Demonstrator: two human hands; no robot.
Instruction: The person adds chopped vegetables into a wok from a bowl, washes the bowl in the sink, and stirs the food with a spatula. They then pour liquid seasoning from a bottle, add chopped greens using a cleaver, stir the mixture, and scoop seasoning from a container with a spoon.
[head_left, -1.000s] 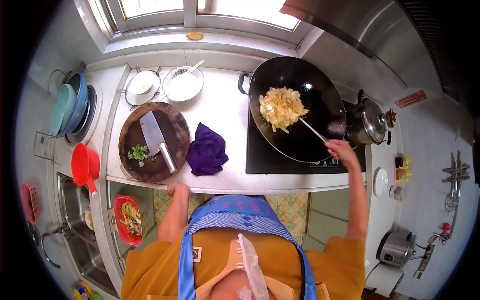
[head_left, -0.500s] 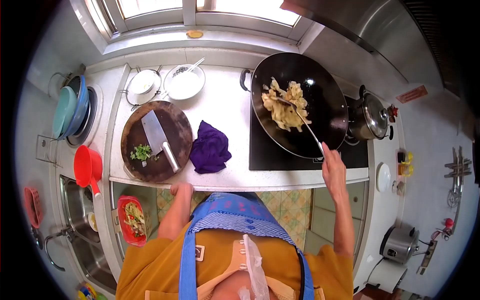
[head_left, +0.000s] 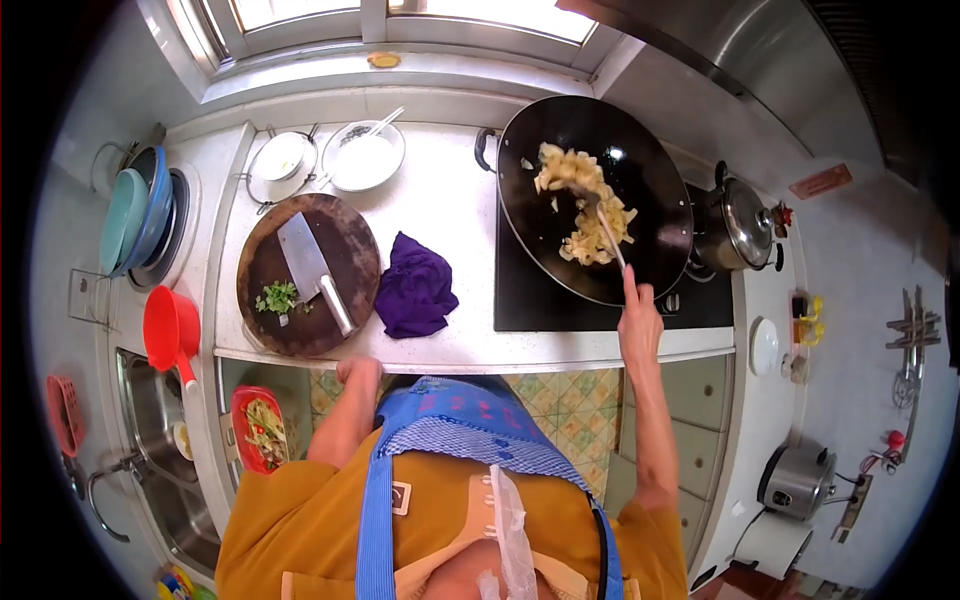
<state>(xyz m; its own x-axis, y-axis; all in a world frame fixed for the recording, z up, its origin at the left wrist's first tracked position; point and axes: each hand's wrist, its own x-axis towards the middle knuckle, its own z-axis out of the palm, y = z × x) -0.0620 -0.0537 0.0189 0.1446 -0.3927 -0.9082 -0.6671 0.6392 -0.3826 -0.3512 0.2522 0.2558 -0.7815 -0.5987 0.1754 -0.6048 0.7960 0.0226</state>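
Observation:
My right hand [head_left: 642,318] is closed around the handle of a metal spatula [head_left: 610,235]. Its head is down among pale yellow food pieces [head_left: 585,190] in a large black wok [head_left: 660,200], which stands tilted on the dark cooktop [head_left: 600,318]. My left hand [head_left: 360,370] is curled at the counter's front edge, just below a round wooden chopping board [head_left: 262,220]; no object shows in it. On that board lie a cleaver [head_left: 308,262] and chopped greens [head_left: 277,297]. A crumpled purple cloth [head_left: 416,288] sits right of the board.
A lidded steel pot [head_left: 745,230] stands right of the wok. Behind the board are a white bowl [head_left: 365,165] with chopsticks and a small bowl [head_left: 280,157]. A red dipper [head_left: 170,328] is beside the sink [head_left: 165,440]; a red container [head_left: 265,430] with food scraps sits below the counter edge.
The spatula and my right hand have shifted slightly left and up. The food has spread from a heap into a curved band in the wok. My left hand stays at the edge.

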